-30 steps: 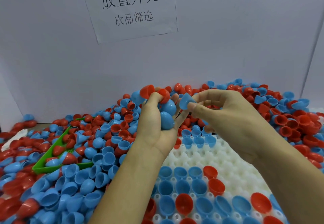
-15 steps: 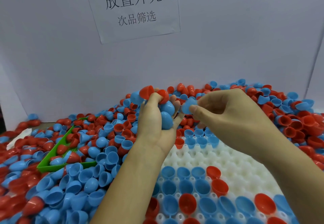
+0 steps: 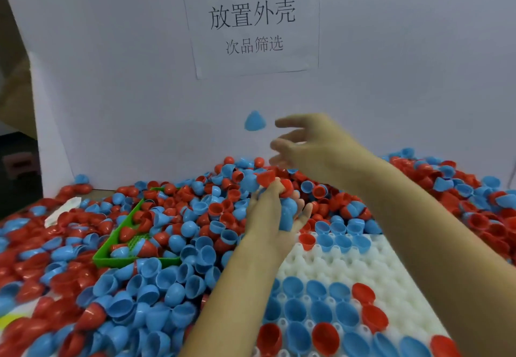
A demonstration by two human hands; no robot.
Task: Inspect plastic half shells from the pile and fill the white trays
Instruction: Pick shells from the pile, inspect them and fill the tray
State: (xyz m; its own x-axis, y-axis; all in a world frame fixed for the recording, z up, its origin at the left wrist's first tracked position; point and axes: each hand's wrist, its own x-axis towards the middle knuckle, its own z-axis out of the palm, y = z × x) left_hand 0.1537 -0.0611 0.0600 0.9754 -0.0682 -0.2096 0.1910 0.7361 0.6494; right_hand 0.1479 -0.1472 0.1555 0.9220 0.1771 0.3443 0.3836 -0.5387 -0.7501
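Observation:
A big pile of red and blue plastic half shells [image 3: 173, 287] covers the table. A white tray [image 3: 329, 267] at the lower right has shells seated in some sockets. My left hand [image 3: 268, 214] grips a handful of red and blue shells above the tray's far left corner. My right hand [image 3: 304, 141] is raised over the pile with spread fingers and holds nothing. A single blue half shell [image 3: 255, 121] is in the air just left of its fingertips, apart from them.
A green tray [image 3: 111, 256] with several shells in it sits in the pile at the left. A white board [image 3: 111, 91] with a paper sign [image 3: 251, 27] stands behind the pile. More shells heap up at the right [image 3: 460, 189].
My right hand rose and opened, letting go of the blue half shell it pinched; the shell now flies free to the upper left. My left hand still holds its handful.

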